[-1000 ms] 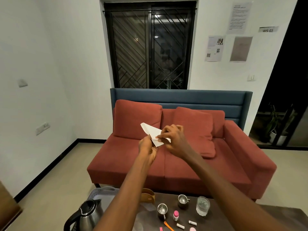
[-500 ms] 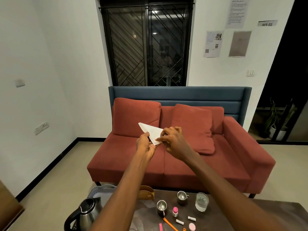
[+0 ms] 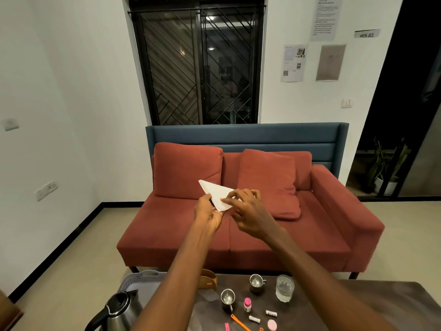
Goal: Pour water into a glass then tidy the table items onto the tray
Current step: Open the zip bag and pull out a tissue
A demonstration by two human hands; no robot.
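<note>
Both hands pinch a white napkin [image 3: 218, 195] in the air above the bench [image 3: 346, 304]: left hand [image 3: 208, 212] at its lower edge, right hand [image 3: 248, 211] at its right corner. The glass [image 3: 284, 288] looks already filled, so tidying seems underway; next, the folded napkin likely goes down to the tray [image 3: 140, 281].

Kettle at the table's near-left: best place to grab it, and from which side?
Judging by its pose, take the kettle by the black loop handle, which curves off the near-left of the steel body, facing the person. Come from the left with the left hand, fingers wrapped through the loop; the spout faces the tray.
</note>
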